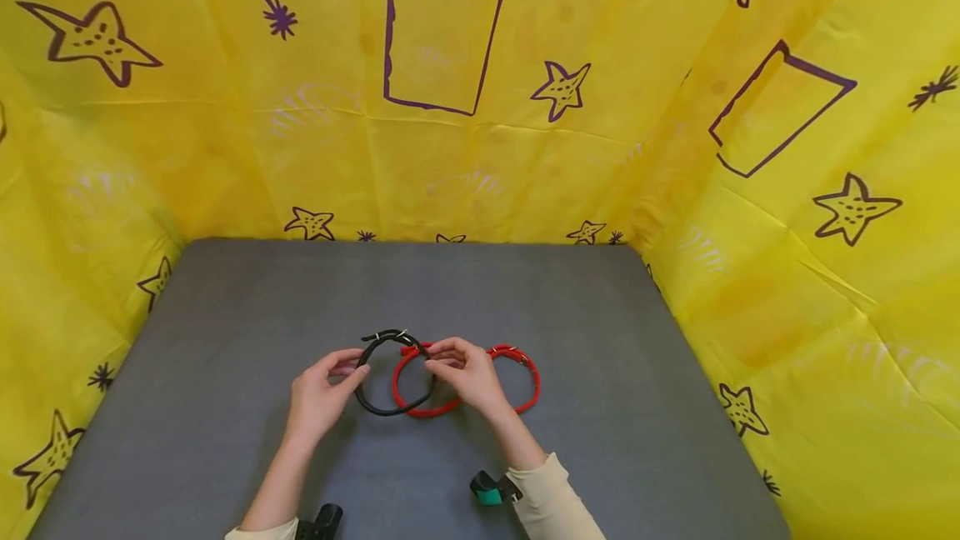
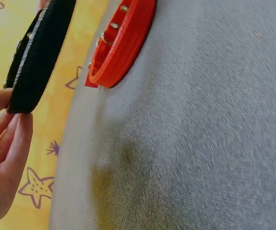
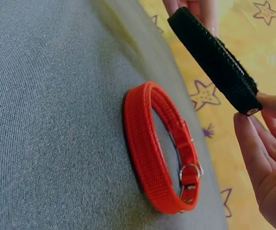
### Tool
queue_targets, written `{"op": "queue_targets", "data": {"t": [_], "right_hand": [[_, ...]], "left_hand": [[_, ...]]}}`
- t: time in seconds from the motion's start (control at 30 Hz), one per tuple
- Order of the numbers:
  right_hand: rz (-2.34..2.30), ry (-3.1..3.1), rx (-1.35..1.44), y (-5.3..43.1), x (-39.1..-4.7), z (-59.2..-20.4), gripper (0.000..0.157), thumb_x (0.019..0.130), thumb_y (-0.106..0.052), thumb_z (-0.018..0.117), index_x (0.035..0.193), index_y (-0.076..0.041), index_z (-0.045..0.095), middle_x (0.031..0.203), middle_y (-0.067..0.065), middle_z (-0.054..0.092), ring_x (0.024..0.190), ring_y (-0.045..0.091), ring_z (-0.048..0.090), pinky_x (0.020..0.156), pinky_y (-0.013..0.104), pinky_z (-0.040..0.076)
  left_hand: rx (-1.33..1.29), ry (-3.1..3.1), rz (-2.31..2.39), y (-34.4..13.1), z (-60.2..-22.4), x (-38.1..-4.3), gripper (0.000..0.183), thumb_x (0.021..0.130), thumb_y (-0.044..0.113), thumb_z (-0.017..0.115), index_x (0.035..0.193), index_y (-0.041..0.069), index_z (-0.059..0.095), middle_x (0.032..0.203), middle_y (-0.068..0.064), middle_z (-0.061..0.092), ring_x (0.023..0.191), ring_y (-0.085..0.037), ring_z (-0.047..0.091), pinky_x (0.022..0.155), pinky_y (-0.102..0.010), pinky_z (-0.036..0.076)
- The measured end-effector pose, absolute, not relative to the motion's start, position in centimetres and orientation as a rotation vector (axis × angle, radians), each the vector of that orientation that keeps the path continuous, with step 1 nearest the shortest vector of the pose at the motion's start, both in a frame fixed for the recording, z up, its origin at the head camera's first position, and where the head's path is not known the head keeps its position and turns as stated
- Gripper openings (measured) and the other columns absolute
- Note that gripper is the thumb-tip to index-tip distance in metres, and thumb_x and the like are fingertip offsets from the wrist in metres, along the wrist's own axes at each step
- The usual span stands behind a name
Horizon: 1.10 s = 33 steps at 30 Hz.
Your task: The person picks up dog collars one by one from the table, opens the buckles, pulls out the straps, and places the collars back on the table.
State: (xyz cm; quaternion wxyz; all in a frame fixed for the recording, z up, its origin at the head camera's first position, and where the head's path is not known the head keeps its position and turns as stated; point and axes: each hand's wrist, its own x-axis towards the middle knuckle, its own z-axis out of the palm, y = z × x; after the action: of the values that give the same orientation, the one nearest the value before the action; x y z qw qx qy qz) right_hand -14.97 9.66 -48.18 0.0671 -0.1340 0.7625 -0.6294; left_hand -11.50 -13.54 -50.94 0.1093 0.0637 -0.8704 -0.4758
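A black pet collar (image 1: pixel 386 413), fastened in a loop, hangs above the grey table between both hands. My left hand (image 1: pixel 318 394) pinches its left side between thumb and fingers, and my right hand (image 1: pixel 468 373) pinches its right side. The right wrist view shows a metal rivet on the black collar (image 3: pixel 214 60) by the right fingertips. Lower down, a red collar (image 3: pixel 142 143) with a metal D-ring lies on the table. In the head view the black loop overlaps red strap (image 1: pixel 396 386); more red strap (image 1: pixel 537 382) shows right of my right hand, which hides the part between.
The grey table (image 1: pixel 225 298) is bordered by yellow cloth walls (image 1: pixel 337 165) at the back and both sides, printed with purple stars and frames. Dark wrist-worn devices (image 1: pixel 326 521) sit at the cuffs.
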Motion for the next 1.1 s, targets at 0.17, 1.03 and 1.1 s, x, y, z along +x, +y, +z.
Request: {"op": "queue_targets", "data": {"t": [0.17, 1.03, 1.1], "right_hand": [[-1.94, 2.311, -0.453, 10.2, -14.9, -48.0, 0.02, 0.085, 0.004, 0.071, 0.103, 0.01, 0.066, 0.098, 0.024, 0.069, 0.092, 0.033, 0.067, 0.079, 0.033, 0.056], [-1.873, 2.391, -0.63, 12.2, -16.3, -44.1, 0.029, 0.088, 0.001, 0.07, 0.116, 0.003, 0.064, 0.112, 0.016, 0.066, 0.102, 0.03, 0.063, 0.083, 0.029, 0.055], [-1.87, 2.404, -0.671, 12.2, -16.4, -43.8, 0.03, 0.088, -0.001, 0.071, 0.117, 0.003, 0.064, 0.112, 0.016, 0.066, 0.103, 0.029, 0.063, 0.084, 0.032, 0.055]], "left_hand": [[0.229, -2.631, -1.578, -13.7, -50.5, -11.7, 0.032, 0.089, 0.028, 0.073, 0.116, 0.01, 0.071, 0.102, -0.007, 0.073, 0.096, -0.022, 0.068, 0.075, -0.027, 0.048], [-0.251, -2.429, -1.576, -13.3, -47.2, -13.9, 0.029, 0.085, 0.016, 0.077, 0.113, 0.007, 0.072, 0.101, -0.003, 0.069, 0.092, -0.015, 0.064, 0.077, -0.025, 0.056], [-0.302, -2.395, -1.568, -13.2, -47.0, -14.0, 0.03, 0.084, 0.012, 0.078, 0.113, 0.006, 0.072, 0.102, -0.005, 0.069, 0.092, -0.018, 0.065, 0.078, -0.027, 0.056]]}}
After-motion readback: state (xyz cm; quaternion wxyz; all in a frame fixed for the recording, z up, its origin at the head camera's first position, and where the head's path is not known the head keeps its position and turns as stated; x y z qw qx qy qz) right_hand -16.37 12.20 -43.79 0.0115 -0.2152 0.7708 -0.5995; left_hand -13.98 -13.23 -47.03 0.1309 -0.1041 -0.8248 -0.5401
